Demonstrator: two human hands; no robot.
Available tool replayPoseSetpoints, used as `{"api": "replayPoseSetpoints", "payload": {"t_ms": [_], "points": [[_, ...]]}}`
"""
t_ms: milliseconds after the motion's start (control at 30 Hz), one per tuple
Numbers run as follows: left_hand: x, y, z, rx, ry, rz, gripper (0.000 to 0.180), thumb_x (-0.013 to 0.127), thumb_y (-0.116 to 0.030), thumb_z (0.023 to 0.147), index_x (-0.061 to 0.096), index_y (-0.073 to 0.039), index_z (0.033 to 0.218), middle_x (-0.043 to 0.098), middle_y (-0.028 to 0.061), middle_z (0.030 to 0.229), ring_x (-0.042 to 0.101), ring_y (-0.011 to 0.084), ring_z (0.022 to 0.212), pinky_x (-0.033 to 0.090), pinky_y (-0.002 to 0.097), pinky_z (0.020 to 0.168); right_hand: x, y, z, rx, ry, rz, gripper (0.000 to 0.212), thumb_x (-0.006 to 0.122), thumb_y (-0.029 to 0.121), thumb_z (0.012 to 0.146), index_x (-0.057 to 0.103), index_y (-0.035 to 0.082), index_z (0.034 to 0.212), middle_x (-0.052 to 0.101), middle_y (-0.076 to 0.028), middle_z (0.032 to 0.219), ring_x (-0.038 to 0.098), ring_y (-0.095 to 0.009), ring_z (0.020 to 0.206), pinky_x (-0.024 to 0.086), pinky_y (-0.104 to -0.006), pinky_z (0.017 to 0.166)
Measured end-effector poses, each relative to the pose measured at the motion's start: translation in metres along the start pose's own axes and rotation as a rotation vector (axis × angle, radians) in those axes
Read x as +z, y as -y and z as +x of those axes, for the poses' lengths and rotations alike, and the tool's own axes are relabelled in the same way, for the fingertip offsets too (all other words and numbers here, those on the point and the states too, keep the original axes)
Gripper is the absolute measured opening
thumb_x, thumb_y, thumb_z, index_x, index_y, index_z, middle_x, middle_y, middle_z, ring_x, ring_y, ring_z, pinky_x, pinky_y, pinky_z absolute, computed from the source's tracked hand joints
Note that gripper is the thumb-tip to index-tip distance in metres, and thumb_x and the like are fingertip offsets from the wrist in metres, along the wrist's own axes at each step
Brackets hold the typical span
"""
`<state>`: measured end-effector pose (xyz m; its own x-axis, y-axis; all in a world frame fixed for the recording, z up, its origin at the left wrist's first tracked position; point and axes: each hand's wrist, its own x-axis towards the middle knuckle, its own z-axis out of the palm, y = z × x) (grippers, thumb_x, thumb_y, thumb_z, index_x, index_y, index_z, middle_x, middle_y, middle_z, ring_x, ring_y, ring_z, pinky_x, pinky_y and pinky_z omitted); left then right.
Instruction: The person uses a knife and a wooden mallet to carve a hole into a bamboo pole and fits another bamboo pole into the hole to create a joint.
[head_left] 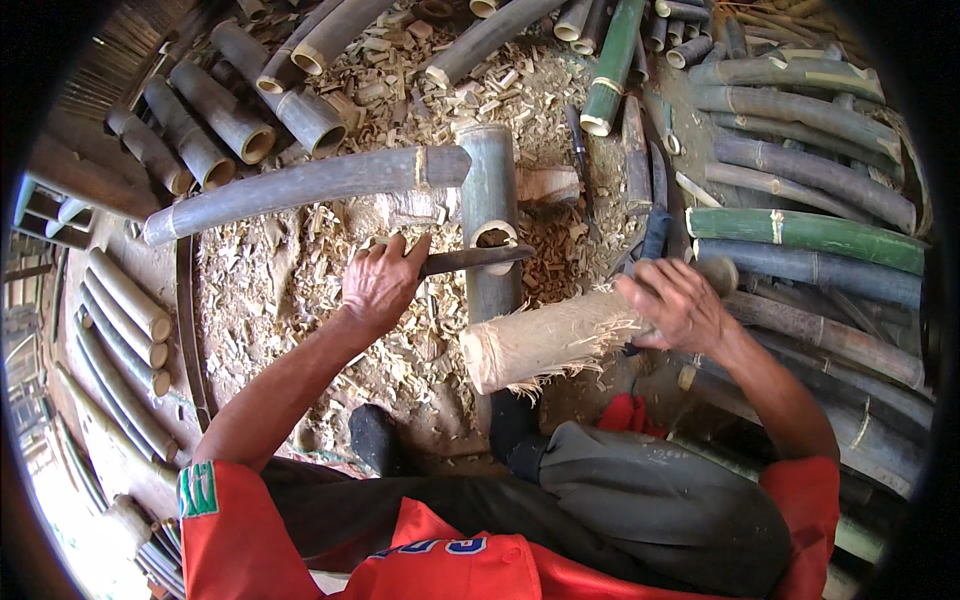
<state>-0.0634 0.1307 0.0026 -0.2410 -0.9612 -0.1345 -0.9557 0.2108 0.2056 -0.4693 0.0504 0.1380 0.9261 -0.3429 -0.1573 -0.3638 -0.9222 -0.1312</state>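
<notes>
While we sit low, our right hand (678, 305) grips a frayed wooden mallet (545, 342), and our left hand (380, 283) clasps a blade (475, 259) laid across the upright bamboo tube (489, 215). Beyond, shavings (300, 290) and cut bamboo (300, 185) surround it.

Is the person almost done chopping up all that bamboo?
Not nearly. Done: pale chips cover the ground, and short cut tubes lie stacked top left. In hand: the left hand sets a blade across the upright bamboo piece's open end, while the right hand grips a wooden mallet. Left: long whole poles wait at right.
</notes>
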Motion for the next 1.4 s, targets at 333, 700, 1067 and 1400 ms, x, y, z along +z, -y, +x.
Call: {"api": "replayPoseSetpoints", "payload": {"t_ms": [333, 700, 1067, 1400], "points": [[-0.031, 0.053, 0.050, -0.030, 0.156, -0.716, 0.039, 0.069, -0.044, 0.099, 0.081, -0.008, 0.098, 0.071, 0.0035, 0.066, 0.061, 0.0121, 0.053, 0.051, 0.0349, 0.049, -0.024, -0.011, 0.037, 0.676, -0.430, 0.289, 0.069, 0.082, 0.021, 0.081, 0.048, -0.002, 0.137, 0.068, -0.024, 0.115, 0.071, -0.032, 0.096, 0.059, -0.0413, 0.083], [-0.038, 0.080, 0.039, 0.024, 0.220, -0.223, 0.056, 0.063, -0.063, 0.094, 0.081, -0.011, 0.083, 0.066, 0.0083, 0.058, 0.064, 0.0217, 0.052, 0.055, 0.0427, 0.058, -0.005, 0.050, 0.059, 0.733, -0.371, 0.884, 0.088, 0.078, 0.021, 0.085, 0.030, -0.004, 0.154, 0.057, -0.023, 0.140, 0.059, -0.029, 0.127, 0.046, -0.0389, 0.111], [-0.028, 0.087, 0.049, 0.060, 0.293, -0.257, 0.053, 0.068, -0.057, 0.093, 0.081, -0.006, 0.088, 0.065, 0.0076, 0.058, 0.057, 0.0208, 0.046, 0.051, 0.0392, 0.049, -0.005, 0.063, 0.078, 0.713, -0.200, 0.836, 0.083, 0.082, 0.023, 0.083, 0.039, -0.004, 0.148, 0.065, -0.027, 0.128, 0.066, -0.029, 0.117, 0.049, -0.0395, 0.103], [-0.003, 0.060, -0.026, 0.341, -0.221, -0.122, 0.048, 0.079, -0.039, 0.086, 0.068, -0.020, 0.129, 0.068, 0.0086, 0.093, 0.068, 0.0238, 0.075, 0.059, 0.0409, 0.066, -0.036, 0.027, 0.080, 0.623, 0.007, 0.571, 0.079, 0.083, 0.023, 0.078, 0.043, 0.002, 0.143, 0.068, -0.029, 0.118, 0.073, -0.041, 0.096, 0.060, -0.0498, 0.089]]}}
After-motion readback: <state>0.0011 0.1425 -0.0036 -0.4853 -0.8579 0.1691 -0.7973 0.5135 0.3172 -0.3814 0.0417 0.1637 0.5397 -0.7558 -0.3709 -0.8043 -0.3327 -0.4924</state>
